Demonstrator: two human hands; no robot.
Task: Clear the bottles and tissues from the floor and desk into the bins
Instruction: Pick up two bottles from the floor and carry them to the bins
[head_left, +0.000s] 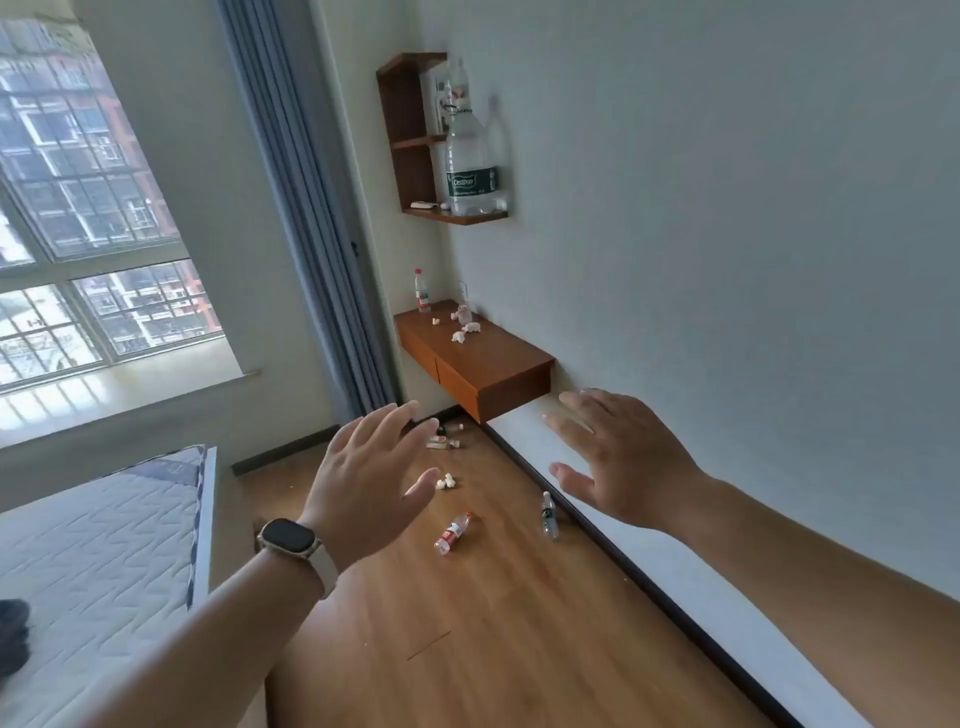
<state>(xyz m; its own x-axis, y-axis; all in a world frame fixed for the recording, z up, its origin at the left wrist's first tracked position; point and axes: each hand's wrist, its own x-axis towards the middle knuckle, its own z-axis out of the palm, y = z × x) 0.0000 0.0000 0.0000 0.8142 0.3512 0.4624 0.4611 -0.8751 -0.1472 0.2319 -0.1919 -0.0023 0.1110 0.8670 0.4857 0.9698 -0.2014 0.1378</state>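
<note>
The left hand (363, 483), wearing a rounded-square watch (288, 540), and the right hand (628, 467) are both spread and empty at centre frame. Behind them a clear red-label bottle (453, 532) and crumpled white tissues (447, 481) lie on the wooden floor (467, 623). Higher up, the brown desk (498, 371) holds tissue balls (465, 330).

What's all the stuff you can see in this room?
Floor bottles: at least four, clear, lying on floor.
Floor tissue: one clump, white, among bottles.
Desk: one, brown, on wall.
Desk bottle: one, red label, upright at back.
Desk tissues: several, white, desk top.
Shelf: one, brown, on wall.
Big bottle: one, green label, on shelf.
Mattress: one, white, left.
Watch: one, beige, left wrist.
Left grip: one, open, empty.
Right grip: one, open, empty.
</note>
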